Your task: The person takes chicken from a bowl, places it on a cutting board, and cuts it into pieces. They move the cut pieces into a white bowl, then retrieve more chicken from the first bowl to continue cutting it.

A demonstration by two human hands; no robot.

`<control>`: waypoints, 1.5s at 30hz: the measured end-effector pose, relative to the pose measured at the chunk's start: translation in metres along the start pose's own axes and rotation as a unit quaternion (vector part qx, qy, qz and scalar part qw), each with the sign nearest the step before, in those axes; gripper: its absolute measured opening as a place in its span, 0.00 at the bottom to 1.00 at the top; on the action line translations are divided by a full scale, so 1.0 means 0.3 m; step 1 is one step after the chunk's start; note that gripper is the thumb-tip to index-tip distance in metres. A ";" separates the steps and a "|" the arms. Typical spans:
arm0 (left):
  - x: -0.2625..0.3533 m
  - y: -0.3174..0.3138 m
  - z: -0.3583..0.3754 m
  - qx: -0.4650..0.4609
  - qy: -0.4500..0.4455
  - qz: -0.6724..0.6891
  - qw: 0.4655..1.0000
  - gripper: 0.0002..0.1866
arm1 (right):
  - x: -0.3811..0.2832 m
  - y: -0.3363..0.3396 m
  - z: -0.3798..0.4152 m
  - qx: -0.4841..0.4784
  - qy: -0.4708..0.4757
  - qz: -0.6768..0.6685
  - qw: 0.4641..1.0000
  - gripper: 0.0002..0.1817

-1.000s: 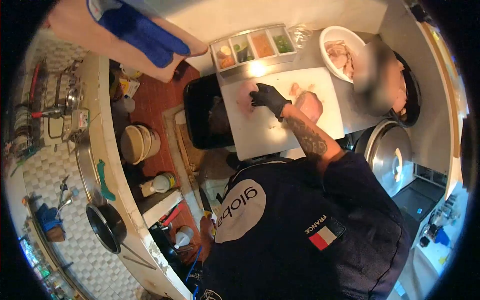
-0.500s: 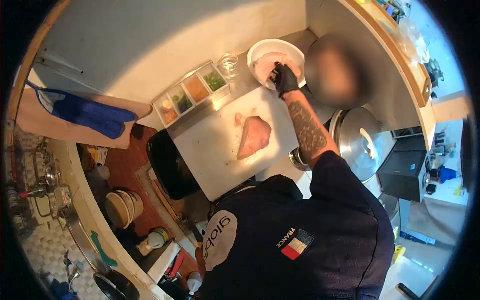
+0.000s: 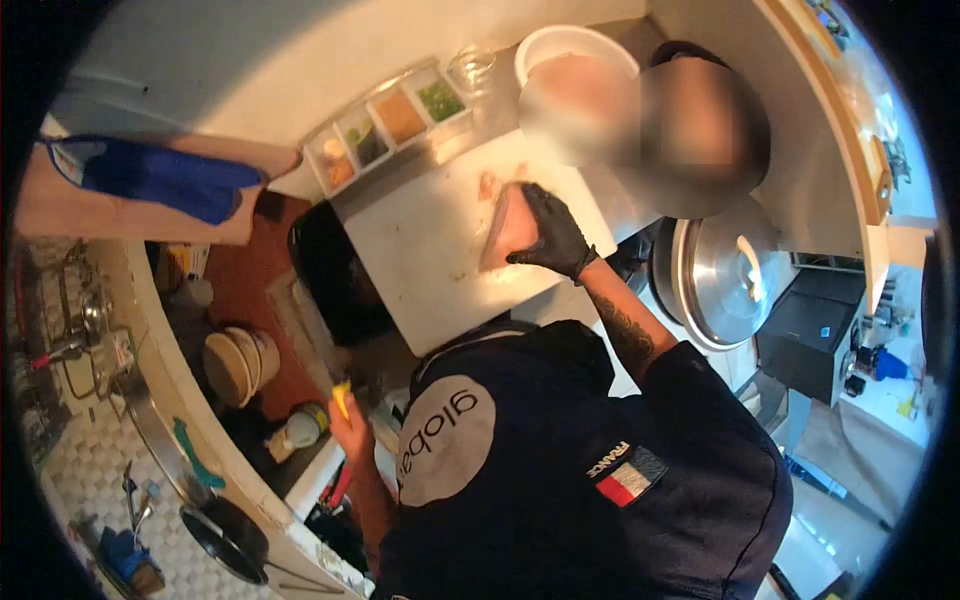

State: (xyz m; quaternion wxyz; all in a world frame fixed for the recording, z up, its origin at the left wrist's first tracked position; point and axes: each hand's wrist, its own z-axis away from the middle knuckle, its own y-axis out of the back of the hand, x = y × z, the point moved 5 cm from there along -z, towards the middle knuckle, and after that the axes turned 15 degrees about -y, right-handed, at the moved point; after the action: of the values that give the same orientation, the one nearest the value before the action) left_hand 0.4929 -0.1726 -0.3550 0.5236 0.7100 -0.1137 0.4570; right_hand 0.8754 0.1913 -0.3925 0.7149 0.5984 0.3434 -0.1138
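A pale pink piece of raw meat, by its look a chicken breast (image 3: 514, 228), lies on the white cutting board (image 3: 400, 260). My right hand (image 3: 555, 232), in a black glove, grips it from the right, thumb on the near side and fingers over the far side. Small meat scraps (image 3: 487, 186) sit just beyond it on the board. Low on the left, my bare left hand (image 3: 352, 435) is closed around a yellow thing (image 3: 342, 398), of which only a short end shows. What the rest of it is, I cannot make out.
A white bowl (image 3: 540, 45) stands behind the board, its contents blurred. To its left is a divided tray (image 3: 343, 185) of chopped ingredients. A black bin (image 3: 335, 275) borders the board's left side; a large lidded pot (image 3: 715, 290) stands at the right.
My right hand has left the bowl and taken hold of the chicken breast on the board. My left hand has come into view holding the yellow thing. The view has shifted slightly.
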 end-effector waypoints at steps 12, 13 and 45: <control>0.732 -0.473 -0.335 -0.330 -0.223 -0.125 0.909 0.17 | -0.065 -0.070 0.065 0.134 -0.106 -0.108 0.979 0.57; 0.744 -0.479 -0.336 -0.334 -0.235 -0.140 0.902 0.17 | -0.068 -0.074 0.058 0.142 -0.113 -0.123 0.976 0.57; 0.736 -0.424 -0.326 -0.370 -0.201 -0.198 0.885 0.16 | -0.006 -0.040 -0.070 0.090 -0.216 -0.240 0.942 0.35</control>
State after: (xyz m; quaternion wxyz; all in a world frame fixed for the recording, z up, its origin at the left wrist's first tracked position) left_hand 0.6455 0.0344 -0.2636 0.7941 0.5487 -0.2344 0.1157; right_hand 0.8599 0.2073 -0.4018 0.6667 0.5212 0.3026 -0.4385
